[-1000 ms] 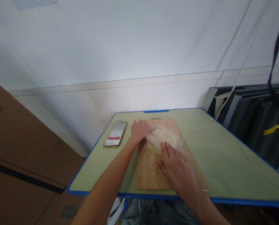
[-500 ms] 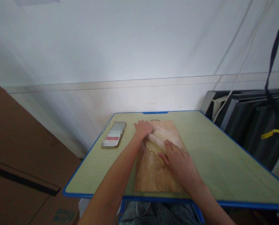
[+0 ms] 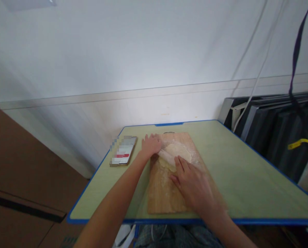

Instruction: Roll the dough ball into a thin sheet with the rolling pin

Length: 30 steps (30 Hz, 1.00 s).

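A pale rolling pin [image 3: 168,158] lies aslant across a flat, floured sheet of dough [image 3: 179,151]. Beneath the dough is a wooden cutting board [image 3: 165,198], dusted with flour. My left hand [image 3: 151,144] is closed on the pin's far left end, past the board's left edge. At the other end, my right hand [image 3: 191,179] grips the pin over the near right side of the dough. That hand covers part of the pin and of the dough's edge.
The board rests on a pale green table [image 3: 242,179] with a blue rim. A phone [image 3: 124,150], partly pixelated, lies to the left. Dark flat panels [image 3: 280,131] lean at the right, with a hanging strap [image 3: 296,58] before them. A white wall [image 3: 143,103] stands behind.
Both hands and the rolling pin have shifted a little left and toward me over the dough. More dough shows beyond the pin. The view has turned slightly.
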{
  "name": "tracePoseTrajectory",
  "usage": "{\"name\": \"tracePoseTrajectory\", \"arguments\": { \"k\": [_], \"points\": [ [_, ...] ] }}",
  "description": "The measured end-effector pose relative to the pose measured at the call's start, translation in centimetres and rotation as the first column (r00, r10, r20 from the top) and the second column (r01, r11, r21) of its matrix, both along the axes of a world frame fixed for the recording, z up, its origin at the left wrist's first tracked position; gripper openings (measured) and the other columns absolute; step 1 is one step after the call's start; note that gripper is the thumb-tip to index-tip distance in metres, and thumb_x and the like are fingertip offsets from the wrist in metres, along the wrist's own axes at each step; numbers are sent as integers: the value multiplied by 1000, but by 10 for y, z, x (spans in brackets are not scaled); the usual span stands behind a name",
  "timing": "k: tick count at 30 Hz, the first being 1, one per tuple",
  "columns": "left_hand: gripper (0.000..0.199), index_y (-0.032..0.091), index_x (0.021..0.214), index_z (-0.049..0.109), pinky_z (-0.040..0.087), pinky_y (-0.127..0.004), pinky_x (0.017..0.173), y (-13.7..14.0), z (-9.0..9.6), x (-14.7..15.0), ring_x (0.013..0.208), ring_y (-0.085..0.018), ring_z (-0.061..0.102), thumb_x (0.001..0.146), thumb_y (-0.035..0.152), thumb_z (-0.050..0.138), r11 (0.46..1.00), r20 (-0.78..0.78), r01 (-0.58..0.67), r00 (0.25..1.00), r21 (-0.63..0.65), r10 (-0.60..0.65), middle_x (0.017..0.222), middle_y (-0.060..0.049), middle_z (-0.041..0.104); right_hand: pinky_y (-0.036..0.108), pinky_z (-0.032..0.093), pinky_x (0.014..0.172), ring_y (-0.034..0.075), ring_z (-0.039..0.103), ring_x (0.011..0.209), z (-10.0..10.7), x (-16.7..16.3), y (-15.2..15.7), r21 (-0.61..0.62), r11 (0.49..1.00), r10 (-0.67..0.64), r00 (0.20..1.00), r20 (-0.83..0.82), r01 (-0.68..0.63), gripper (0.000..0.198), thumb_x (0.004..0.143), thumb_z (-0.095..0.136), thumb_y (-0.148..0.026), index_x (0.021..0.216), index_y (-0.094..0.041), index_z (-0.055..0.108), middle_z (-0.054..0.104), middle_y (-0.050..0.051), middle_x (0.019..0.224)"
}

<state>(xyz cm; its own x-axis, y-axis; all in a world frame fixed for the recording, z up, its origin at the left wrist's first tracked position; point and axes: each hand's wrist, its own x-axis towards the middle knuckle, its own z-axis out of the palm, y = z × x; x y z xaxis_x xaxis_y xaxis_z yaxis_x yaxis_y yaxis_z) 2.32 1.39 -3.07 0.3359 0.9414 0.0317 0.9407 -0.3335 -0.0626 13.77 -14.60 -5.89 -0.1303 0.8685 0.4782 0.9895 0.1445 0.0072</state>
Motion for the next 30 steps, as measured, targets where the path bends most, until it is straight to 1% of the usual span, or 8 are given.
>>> {"name": "tracePoseTrajectory", "arguments": {
  "k": [3, 6, 8, 11, 16, 23, 26, 30],
  "points": [
    [53, 15, 135, 32, 27, -54, 100, 7, 1, 15, 131, -32, 26, 87, 35, 26, 997, 23, -72, 997, -12, 72, 141, -14, 35, 38, 49, 84, 26, 59, 102, 1, 13, 8, -6, 1000, -4, 1000, -9, 4, 37, 83, 54, -31, 114, -10, 56, 61, 18, 114],
    [57, 13, 137, 29, 18, -53, 105, 13, 1, 27, 134, -31, 18, 87, 38, 27, 997, 3, -70, 998, -11, 70, 144, -16, 28, 36, 50, 81, 25, 60, 100, -1, 22, 14, -17, 1000, -23, 998, -58, 22, 35, 85, 50, -33, 110, -10, 57, 64, 17, 110],
    [58, 11, 138, 28, 15, -50, 107, 16, 1, 31, 136, -30, 13, 86, 38, 29, 999, -22, -52, 998, -12, 52, 145, -17, 24, 36, 50, 81, 26, 60, 100, -3, 24, 17, -24, 999, -43, 995, -85, 41, 37, 86, 49, -34, 110, -8, 57, 64, 18, 109],
    [57, 11, 139, 27, 13, -44, 109, 18, 2, 33, 137, -26, 9, 88, 37, 27, 998, -46, 51, 998, -24, -52, 147, -15, 20, 36, 49, 83, 26, 59, 101, -6, 23, 16, -23, 998, -63, 993, -97, 61, 40, 87, 48, -36, 110, -6, 57, 62, 19, 112],
    [58, 21, 139, 27, 15, -45, 108, 13, 3, 20, 136, -26, 15, 89, 50, 18, 981, -47, 152, 986, -117, -158, 147, -9, 23, 38, 49, 83, 27, 59, 101, -3, 15, 7, -19, 998, -53, 997, -50, 52, 38, 86, 50, -33, 113, -7, 56, 60, 20, 115],
    [47, 32, 131, 38, 18, -52, 104, 5, -3, -9, 133, -27, 22, 91, 47, 18, 970, -111, 228, 965, -84, -236, 144, -4, 31, 42, 47, 86, 28, 57, 104, 0, 3, -5, 24, 1000, -20, 999, -37, 21, 39, 83, 54, -30, 115, -9, 55, 58, 20, 119],
    [45, 30, 130, 39, 21, -52, 103, 7, -1, -6, 132, -27, 24, 91, 45, 21, 962, -137, 249, 955, -114, -264, 143, -6, 32, 40, 47, 85, 27, 59, 101, 1, 6, -2, 0, 1000, -11, 999, -53, 11, 39, 83, 54, -30, 115, -7, 54, 60, 19, 114],
    [53, 22, 132, 36, 25, -49, 102, 16, 1, 11, 130, -28, 28, 89, 50, 23, 973, -86, 190, 976, -128, -202, 142, -12, 33, 37, 49, 80, 26, 61, 97, 2, 19, 8, -38, 999, -25, 997, -79, 22, 35, 85, 50, -31, 112, -9, 55, 63, 17, 110]
  ]
}}
